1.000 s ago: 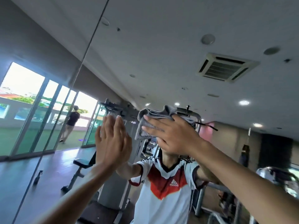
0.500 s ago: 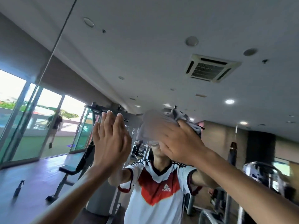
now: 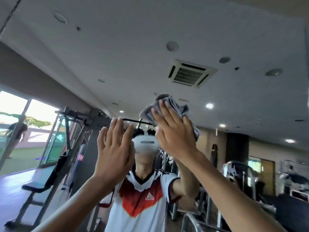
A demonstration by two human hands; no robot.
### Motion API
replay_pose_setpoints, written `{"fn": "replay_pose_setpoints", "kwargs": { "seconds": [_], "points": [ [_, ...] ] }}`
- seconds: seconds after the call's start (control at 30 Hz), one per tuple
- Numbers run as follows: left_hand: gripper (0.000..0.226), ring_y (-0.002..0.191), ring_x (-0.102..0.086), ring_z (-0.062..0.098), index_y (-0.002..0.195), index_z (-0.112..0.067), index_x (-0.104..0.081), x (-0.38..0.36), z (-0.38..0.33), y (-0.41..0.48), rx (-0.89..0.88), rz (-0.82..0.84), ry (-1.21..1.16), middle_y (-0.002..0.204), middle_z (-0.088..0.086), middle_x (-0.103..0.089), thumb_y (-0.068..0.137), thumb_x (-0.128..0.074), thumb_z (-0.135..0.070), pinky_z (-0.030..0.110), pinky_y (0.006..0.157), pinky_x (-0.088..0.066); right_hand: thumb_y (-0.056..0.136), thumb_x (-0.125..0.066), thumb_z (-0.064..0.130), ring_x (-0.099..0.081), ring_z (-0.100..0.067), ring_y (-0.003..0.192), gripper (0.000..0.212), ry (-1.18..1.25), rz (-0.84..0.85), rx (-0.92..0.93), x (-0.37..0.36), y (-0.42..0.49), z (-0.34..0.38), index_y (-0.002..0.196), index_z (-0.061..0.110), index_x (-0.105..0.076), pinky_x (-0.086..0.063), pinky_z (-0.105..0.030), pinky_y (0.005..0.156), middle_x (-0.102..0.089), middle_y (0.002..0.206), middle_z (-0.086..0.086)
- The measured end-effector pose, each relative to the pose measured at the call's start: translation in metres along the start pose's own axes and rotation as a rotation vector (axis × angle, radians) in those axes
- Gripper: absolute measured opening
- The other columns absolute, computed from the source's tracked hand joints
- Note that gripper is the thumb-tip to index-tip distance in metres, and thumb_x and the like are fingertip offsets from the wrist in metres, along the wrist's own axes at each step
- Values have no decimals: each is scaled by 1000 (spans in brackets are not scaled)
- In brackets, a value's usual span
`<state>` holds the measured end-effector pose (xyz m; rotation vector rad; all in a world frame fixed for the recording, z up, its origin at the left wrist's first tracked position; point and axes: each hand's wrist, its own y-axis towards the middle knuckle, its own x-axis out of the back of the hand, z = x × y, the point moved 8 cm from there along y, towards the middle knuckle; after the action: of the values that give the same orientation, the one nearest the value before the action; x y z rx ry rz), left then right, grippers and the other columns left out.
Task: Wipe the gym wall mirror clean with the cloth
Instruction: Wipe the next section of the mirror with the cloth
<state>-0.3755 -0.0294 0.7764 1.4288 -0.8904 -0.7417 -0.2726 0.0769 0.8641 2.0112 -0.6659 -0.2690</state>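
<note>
One crumpled grey fabric cloth (image 3: pixel 177 105) sits high on the large wall mirror (image 3: pixel 117 52), pinned under the right hand (image 3: pixel 173 133), fingers straight. The left hand (image 3: pixel 115 148) is just beside and lower, palm flat on the glass, fingers together.

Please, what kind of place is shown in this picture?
Most likely a gym, seen reflected in a wall mirror. A weight bench stands on the left next to a cable machine frame, and what look like cardio machines fill the right side.
</note>
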Motion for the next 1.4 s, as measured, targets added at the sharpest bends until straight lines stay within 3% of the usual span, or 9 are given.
{"fn": "replay_pose_setpoints", "kwargs": {
  "seconds": [0.17, 0.27, 0.43, 0.63, 0.77, 1.03, 1.13, 1.27, 1.4],
  "points": [
    [58, 153, -6, 32, 151, -13, -35, -7, -14, 2, 103, -11, -93, 161, 23, -20, 95, -37, -29, 46, 121, 10, 94, -39, 30, -41, -15, 140, 60, -74, 78, 282, 9, -81, -36, 154, 28, -31, -41, -41, 90, -28, 162, 1],
    [57, 152, -9, 32, 148, -11, -39, -12, -28, 2, 16, -10, -66, 160, 24, -24, 93, -43, -26, 57, 119, -6, 98, -31, 31, -32, -18, 145, 56, -56, 18, -21, 22, -93, -119, 153, 26, -29, -43, -47, 100, -29, 160, -3],
    [59, 152, -7, 33, 148, -11, -39, -18, -48, 4, 39, 3, -77, 159, 26, -24, 95, -38, -36, 50, 120, 0, 97, -19, 33, -16, -19, 152, 58, -2, -85, -478, 23, -49, -150, 153, 21, -26, -25, -49, 118, -19, 164, -4],
    [56, 149, -19, 36, 145, -9, -48, -27, -102, 9, -100, 16, -70, 155, 27, -33, 95, -34, -32, 54, 118, -9, 101, -32, 33, -17, -16, 153, 56, -68, -9, -60, 14, -90, -97, 156, 26, -24, -31, -41, 111, -17, 165, -2],
    [64, 145, -30, 37, 143, -8, -48, -41, -145, 1, -325, -18, 2, 152, 25, -41, 83, -64, -23, 61, 113, -24, 102, -28, 35, -28, -18, 149, 52, -144, 46, 32, 23, -164, -135, 154, 31, -29, -38, -43, 100, -27, 163, -2],
    [54, 143, -33, 38, 142, -10, -45, -48, -176, 2, -266, 10, -59, 149, 27, -44, 90, -39, -26, 62, 111, -24, 99, -18, 34, -17, -19, 152, 60, -67, -131, -841, 42, -135, -248, 156, 20, -28, -24, -43, 115, -20, 164, -6],
    [54, 141, -34, 38, 137, -8, -55, -49, -197, 3, -306, -17, -60, 147, 27, -47, 84, -52, -19, 58, 112, -22, 102, -14, 38, -13, -18, 153, 58, -91, -74, -563, 35, -115, -203, 156, 23, -27, -20, -33, 114, -16, 165, -5],
    [73, 141, -32, 36, 132, -6, -60, -57, -213, 4, -305, 13, -52, 146, 27, -47, 62, -80, -6, 59, 111, -21, 107, -15, 39, -17, -17, 152, 53, -118, 34, -150, 27, -171, -183, 156, 23, -26, -29, -43, 117, -20, 165, -4],
    [79, 139, -41, 39, 133, -6, -60, -62, -216, 4, -323, 72, -38, 147, 27, -47, 59, -87, -9, 61, 111, -24, 109, -16, 33, -21, -21, 152, 50, -101, -27, -298, 39, -219, -241, 155, 20, -29, -27, -50, 119, -24, 164, -7]
  ]
}}
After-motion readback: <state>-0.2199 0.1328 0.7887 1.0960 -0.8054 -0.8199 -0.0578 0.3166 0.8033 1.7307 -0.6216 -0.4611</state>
